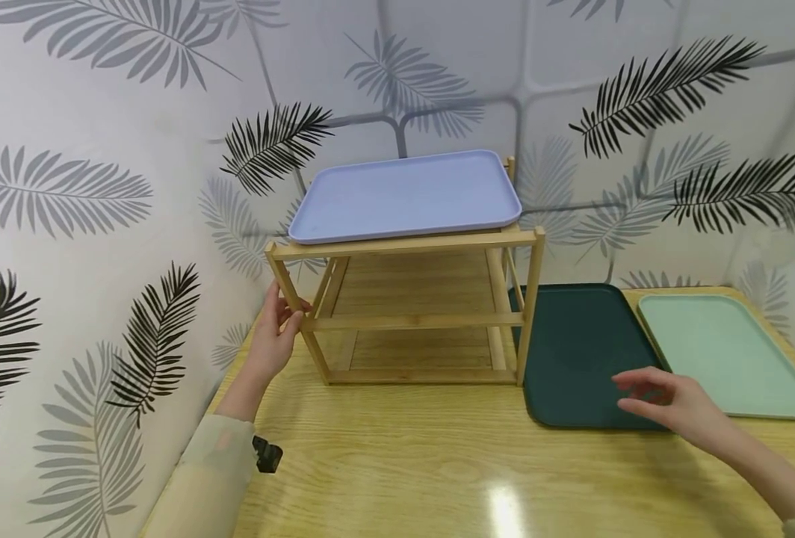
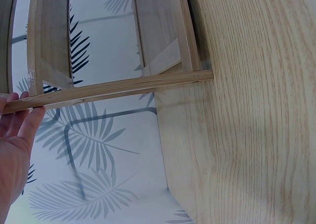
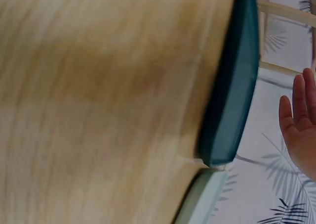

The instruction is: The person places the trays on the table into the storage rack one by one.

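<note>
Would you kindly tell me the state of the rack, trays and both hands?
Wooden rack, upright on the table.
Lavender tray, face up atop the rack.
Dark green tray, face up.
Mint tray, face up.
Left hand, gripping the rack.
Right hand, fingers loosely bent, holding nothing.
</note>
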A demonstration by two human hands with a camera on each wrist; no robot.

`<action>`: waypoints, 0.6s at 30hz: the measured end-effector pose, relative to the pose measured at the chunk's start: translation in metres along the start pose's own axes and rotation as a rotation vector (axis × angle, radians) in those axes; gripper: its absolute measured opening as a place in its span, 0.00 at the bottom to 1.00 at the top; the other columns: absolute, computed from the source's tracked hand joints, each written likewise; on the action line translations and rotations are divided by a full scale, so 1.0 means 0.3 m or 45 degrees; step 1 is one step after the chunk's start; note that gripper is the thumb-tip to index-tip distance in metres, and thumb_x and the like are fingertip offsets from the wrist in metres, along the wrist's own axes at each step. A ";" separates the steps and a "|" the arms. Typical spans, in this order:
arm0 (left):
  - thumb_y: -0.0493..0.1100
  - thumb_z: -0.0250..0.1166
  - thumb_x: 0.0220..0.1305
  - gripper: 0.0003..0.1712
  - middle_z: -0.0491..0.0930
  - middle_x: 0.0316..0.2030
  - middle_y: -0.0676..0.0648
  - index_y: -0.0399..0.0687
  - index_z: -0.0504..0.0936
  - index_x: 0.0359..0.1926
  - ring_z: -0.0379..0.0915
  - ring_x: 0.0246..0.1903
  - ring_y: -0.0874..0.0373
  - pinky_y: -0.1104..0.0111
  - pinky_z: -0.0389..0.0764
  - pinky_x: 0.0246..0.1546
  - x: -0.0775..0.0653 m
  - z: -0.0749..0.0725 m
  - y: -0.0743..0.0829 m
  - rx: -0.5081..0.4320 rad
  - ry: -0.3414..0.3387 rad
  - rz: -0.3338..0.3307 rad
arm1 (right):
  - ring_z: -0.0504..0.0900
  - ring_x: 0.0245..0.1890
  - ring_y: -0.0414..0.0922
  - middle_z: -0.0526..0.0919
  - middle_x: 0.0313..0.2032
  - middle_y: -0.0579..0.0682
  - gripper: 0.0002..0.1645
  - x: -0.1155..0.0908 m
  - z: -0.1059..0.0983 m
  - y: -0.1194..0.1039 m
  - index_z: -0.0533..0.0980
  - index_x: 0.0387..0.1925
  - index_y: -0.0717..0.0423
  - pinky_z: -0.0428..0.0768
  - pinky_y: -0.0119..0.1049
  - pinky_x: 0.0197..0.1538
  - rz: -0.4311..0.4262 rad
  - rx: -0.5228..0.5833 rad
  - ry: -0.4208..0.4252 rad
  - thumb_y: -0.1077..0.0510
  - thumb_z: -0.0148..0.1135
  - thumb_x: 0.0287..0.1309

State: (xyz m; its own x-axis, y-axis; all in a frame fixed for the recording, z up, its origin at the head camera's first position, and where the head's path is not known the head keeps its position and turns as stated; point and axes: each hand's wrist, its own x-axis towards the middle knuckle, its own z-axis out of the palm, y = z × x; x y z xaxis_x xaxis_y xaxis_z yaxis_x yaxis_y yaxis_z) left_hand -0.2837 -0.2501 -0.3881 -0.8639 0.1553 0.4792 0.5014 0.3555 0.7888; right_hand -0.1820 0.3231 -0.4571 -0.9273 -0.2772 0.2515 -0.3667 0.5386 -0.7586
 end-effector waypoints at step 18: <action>0.23 0.47 0.70 0.34 0.71 0.47 0.25 0.34 0.46 0.72 0.69 0.56 0.31 0.53 0.73 0.52 -0.011 0.004 0.096 0.040 -0.009 -0.069 | 0.78 0.30 0.36 0.82 0.32 0.45 0.13 0.028 0.144 0.106 0.79 0.44 0.67 0.77 0.32 0.30 -0.185 0.041 -0.376 0.66 0.67 0.56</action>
State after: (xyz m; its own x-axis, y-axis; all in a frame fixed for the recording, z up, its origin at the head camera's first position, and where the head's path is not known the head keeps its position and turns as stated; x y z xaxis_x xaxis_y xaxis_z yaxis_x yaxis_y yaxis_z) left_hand -0.2663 -0.2392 -0.3674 -0.8900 0.1417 0.4334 0.4524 0.3921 0.8010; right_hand -0.1983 0.3035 -0.5053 -0.8017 -0.5709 0.1770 -0.4870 0.4522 -0.7472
